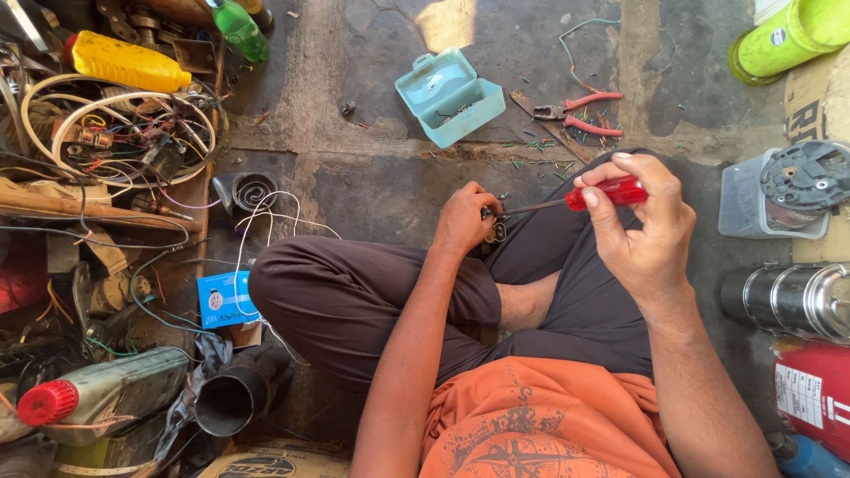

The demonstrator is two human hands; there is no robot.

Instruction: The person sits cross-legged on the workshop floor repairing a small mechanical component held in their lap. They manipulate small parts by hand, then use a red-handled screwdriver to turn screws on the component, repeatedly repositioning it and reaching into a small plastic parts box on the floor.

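Screwdriver [584, 198] w/ red handle is pointing its thin shaft at a small metal part [494, 232] over the lap of a person sitting cross-legged on a concrete floor [372, 177]. Far left, a yellow jug [124, 62], coiled white tubing [53, 124] and tangled wires are crowding a cluttered pile; a grey bottle w/ red cap [97, 389] is lying below, a blue box [221, 299] just beside the knee. Centre top, a green bottle [237, 28] and an open teal case [450, 96] are sitting on the floor. Left hand [462, 221] is curling shut around the metal part, pinching it at the shaft's tip. Red-handled pliers [575, 113] are lying among wire scraps behind. Right hand [642, 226] is gripping the red handle, thumb and fingers closed on it. Far right, a clear tub holding a dark round part [797, 186], a steel flask [788, 299] and a red cylinder [815, 394] are lining the edge.
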